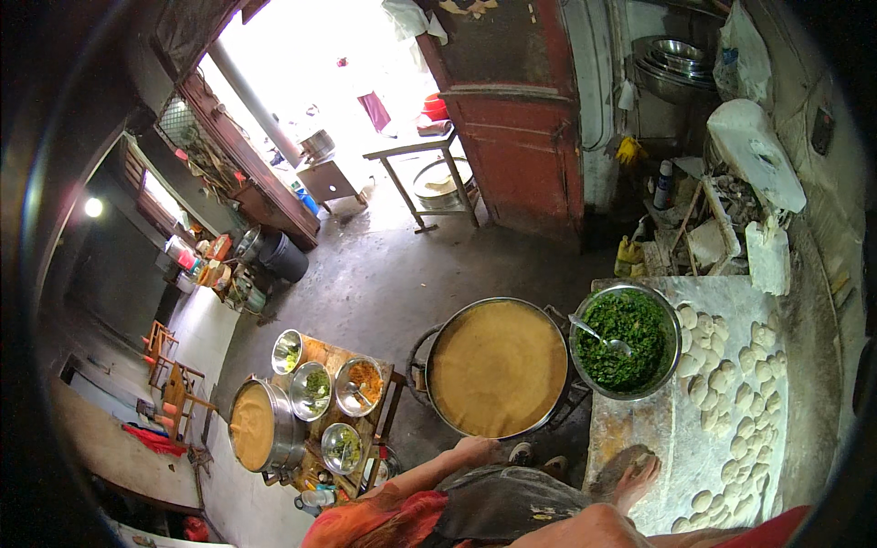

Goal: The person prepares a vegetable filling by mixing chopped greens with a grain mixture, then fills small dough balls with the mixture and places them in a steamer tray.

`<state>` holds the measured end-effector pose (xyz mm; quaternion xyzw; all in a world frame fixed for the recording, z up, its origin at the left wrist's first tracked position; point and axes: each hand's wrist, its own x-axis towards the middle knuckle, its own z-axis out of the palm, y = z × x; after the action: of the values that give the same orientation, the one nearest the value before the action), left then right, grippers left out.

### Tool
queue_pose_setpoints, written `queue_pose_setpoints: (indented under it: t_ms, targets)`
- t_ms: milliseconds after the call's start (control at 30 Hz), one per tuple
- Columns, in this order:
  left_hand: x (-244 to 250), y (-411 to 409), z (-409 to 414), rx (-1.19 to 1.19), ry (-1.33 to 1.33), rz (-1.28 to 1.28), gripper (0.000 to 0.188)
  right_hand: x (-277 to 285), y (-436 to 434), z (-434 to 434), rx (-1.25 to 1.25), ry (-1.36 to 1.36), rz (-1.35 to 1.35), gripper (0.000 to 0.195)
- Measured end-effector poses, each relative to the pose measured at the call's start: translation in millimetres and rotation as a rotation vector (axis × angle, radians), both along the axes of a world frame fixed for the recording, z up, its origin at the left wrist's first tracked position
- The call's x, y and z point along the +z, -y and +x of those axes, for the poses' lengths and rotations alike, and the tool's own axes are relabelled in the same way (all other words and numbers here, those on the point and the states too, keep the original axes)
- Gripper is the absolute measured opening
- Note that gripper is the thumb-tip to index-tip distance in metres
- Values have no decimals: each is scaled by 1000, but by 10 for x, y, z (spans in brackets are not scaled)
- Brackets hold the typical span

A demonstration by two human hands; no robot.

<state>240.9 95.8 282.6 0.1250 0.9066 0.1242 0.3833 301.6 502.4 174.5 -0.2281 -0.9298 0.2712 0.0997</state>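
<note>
My left hand (478,449) is at the near rim of a wide round metal pan (499,363) with a tan, smooth-looking surface. Its fingers are partly hidden, so I cannot tell whether they grip the rim. My right hand (636,481) is low over the floury worktable (620,428), with a shadow beside it. Something small and pale may be at its fingertips, too unclear to name. Beyond it, a steel bowl of chopped greens (620,342) holds a metal spoon (616,347). Several flattened dough pieces (719,377) lie along the table's right side.
Left of the pan, a low wooden table (322,349) carries several bowls of chopped fillings and a large steel pot (257,428) with a tan top. Ahead are a red door (514,151), a small stand (411,147) and a dark bin (284,257). Cluttered gear (712,219) borders the worktable.
</note>
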Motion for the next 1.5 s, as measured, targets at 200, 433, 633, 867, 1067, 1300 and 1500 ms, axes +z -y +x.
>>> queue_pose_setpoints:
  t_ms: [200, 433, 633, 867, 1067, 1300, 1500]
  targets:
    - [-66, 243, -414, -11, -81, 70, 38, 87, 8, -422, -30, 185, 344, 66]
    - [-196, 196, -544, -85, 35, 80, 34, 291, 136, -584, -25, 321, 394, 79]
    - [-179, -647, -828, -184, -93, 382, 28, 441, 99, -757, -43, 331, 380, 82]
    - [-273, -2332, -1054, -361, -184, 690, 20, 205, -44, -776, -16, 148, 425, 74]
    - [-394, -3273, -876, -511, -532, 483, 26, -265, -450, -510, -130, -387, -408, 64]
    - [-749, -3417, -637, -221, -230, 710, 18, -126, -478, -23, -744, -714, -1097, 40]
    - [-63, -3118, -718, 208, 162, 1061, 25, 387, -4, -368, -574, -633, -2103, 77]
